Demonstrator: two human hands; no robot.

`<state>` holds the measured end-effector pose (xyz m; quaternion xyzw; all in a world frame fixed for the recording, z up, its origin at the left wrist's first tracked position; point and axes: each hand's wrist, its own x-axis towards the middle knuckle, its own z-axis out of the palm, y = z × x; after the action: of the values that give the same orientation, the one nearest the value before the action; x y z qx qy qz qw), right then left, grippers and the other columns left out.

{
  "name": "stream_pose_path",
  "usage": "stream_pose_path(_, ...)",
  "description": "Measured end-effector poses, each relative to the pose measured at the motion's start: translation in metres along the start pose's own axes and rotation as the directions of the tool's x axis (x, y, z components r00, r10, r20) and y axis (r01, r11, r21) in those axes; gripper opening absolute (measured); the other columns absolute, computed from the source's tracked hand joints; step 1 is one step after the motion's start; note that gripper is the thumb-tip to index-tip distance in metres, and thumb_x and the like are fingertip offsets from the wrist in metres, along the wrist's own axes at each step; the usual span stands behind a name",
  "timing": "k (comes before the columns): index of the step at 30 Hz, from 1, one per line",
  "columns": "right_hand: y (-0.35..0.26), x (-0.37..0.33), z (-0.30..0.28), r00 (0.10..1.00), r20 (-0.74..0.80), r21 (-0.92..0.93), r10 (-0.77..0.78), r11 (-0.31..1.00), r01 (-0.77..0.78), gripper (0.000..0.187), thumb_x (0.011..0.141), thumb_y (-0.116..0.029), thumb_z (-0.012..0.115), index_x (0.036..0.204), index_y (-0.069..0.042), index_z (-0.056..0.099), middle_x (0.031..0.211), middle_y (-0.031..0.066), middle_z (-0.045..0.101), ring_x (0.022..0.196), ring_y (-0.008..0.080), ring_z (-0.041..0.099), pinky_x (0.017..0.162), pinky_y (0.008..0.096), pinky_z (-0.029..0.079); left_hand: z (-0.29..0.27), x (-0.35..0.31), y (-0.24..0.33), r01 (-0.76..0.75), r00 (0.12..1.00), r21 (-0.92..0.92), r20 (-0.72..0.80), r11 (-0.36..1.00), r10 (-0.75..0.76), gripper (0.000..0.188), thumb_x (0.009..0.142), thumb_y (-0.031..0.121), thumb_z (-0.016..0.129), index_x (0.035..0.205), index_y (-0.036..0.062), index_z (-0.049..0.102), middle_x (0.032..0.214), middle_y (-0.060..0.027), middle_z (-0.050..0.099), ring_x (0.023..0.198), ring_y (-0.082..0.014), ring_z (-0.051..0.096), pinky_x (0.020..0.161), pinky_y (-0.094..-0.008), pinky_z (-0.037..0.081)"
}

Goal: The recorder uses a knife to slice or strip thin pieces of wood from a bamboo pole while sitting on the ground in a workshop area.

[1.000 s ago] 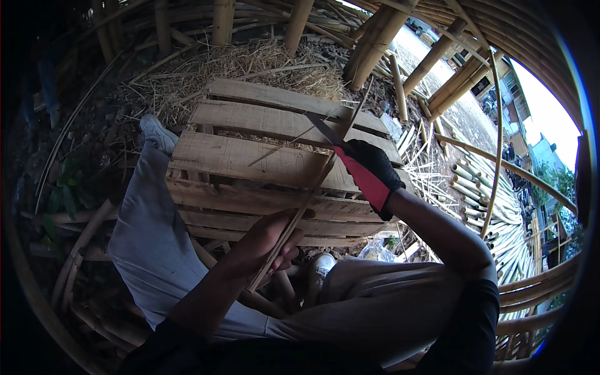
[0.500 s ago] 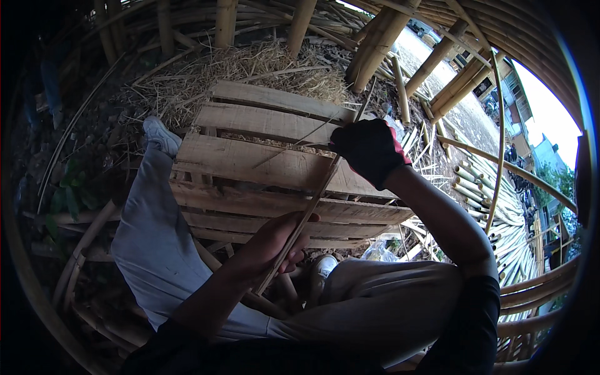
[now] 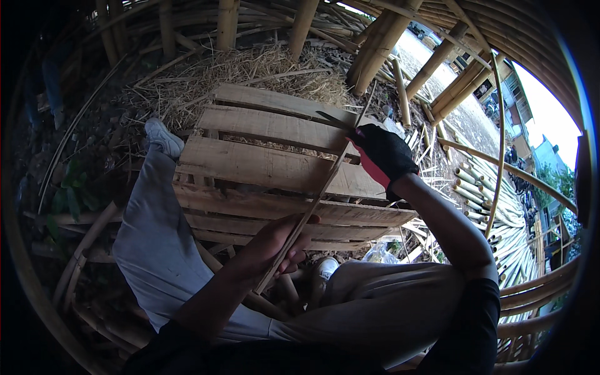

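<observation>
A long, thin bamboo strip (image 3: pixel 329 181) runs slantwise from beside my lap up over a wooden slatted platform (image 3: pixel 250 155). My bare left hand (image 3: pixel 280 247) is closed around the strip's near part. My right hand (image 3: pixel 384 155), in a black and red glove, is closed on a knife (image 3: pixel 335 120); its dark blade sticks out to the left, over the far slats, and its handle is hidden in the glove. The blade lies close by the strip's far part; whether it touches cannot be made out. The strip's thin far end reaches past the glove.
Straw-like shavings (image 3: pixel 250 69) lie heaped beyond the platform. Thick bamboo posts (image 3: pixel 381 47) stand at the back. Many cut bamboo poles (image 3: pixel 500 219) are stacked at the right. A bent pole (image 3: pixel 509 165) crosses there. My legs flank the platform's near side, one shoe (image 3: pixel 164 139) at its left.
My right hand has moved slightly right and turned, so more of the knife blade shows. A thin sliver that stuck out left of it no longer shows. My left hand has hardly moved.
</observation>
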<state>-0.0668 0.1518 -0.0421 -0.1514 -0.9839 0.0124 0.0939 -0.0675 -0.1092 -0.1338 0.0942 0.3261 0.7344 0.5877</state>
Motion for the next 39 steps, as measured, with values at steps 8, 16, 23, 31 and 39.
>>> stream_pose_path(8,0.016,-0.011,0.006,0.785,0.56,0.526,0.266,0.619,-0.584,0.051,0.091,-0.058,0.056,0.08,-0.009,0.065,0.063,-0.0013,0.051,0.048,0.0089,0.042,0.046,0.0261,0.033,-0.008,-0.002,0.006,0.092,0.995,-0.146,0.038,0.985,-0.087,0.023,0.105,0.028,0.035,0.102,0.0074,0.046,0.056,0.0032,0.042,0.032,-0.0045,0.041,0.026,-0.0187,0.034)
stream_pose_path(16,0.054,0.015,0.025,0.737,0.634,0.523,0.236,0.571,-0.633,0.052,0.088,-0.064,0.055,0.074,-0.015,0.052,0.057,-0.0051,0.043,0.042,0.0064,0.036,0.039,0.024,0.029,-0.011,-0.008,0.011,0.102,0.994,-0.174,0.056,0.979,-0.094,0.02,0.104,0.022,0.033,0.106,0.0047,0.043,0.053,0.0054,0.041,0.032,-0.0015,0.043,0.026,-0.0153,0.033)
stream_pose_path(23,0.001,-0.01,0.011,0.656,0.75,0.442,0.084,0.673,-0.593,0.053,0.091,-0.063,0.051,0.077,-0.012,0.054,0.057,-0.0049,0.043,0.045,0.0067,0.037,0.043,0.0257,0.032,-0.026,-0.009,0.009,0.085,0.993,-0.225,0.096,0.971,-0.065,0.023,0.104,0.021,0.034,0.112,0.0004,0.042,0.059,0.0019,0.044,0.034,-0.0018,0.045,0.027,-0.014,0.031)
stream_pose_path(31,0.01,-0.016,0.029,0.734,0.669,0.523,0.113,0.631,-0.573,0.061,0.087,-0.071,0.051,0.077,-0.011,0.055,0.064,-0.0024,0.047,0.048,0.006,0.039,0.044,0.0235,0.031,-0.025,-0.009,0.007,0.083,0.989,-0.295,0.141,0.952,-0.043,0.022,0.104,0.018,0.035,0.113,-0.0013,0.04,0.061,0.001,0.045,0.036,-0.002,0.045,0.028,-0.0142,0.031)
stream_pose_path(39,0.002,-0.013,0.041,0.753,0.64,0.523,0.156,0.63,-0.575,0.057,0.089,-0.066,0.052,0.077,-0.01,0.059,0.058,-0.0015,0.046,0.046,0.0101,0.041,0.04,0.0284,0.03,-0.027,-0.01,0.007,0.08,0.988,-0.351,0.15,0.933,-0.029,0.02,0.104,0.014,0.032,0.112,-0.002,0.039,0.06,0.0001,0.045,0.035,-0.0038,0.045,0.026,-0.0154,0.031)
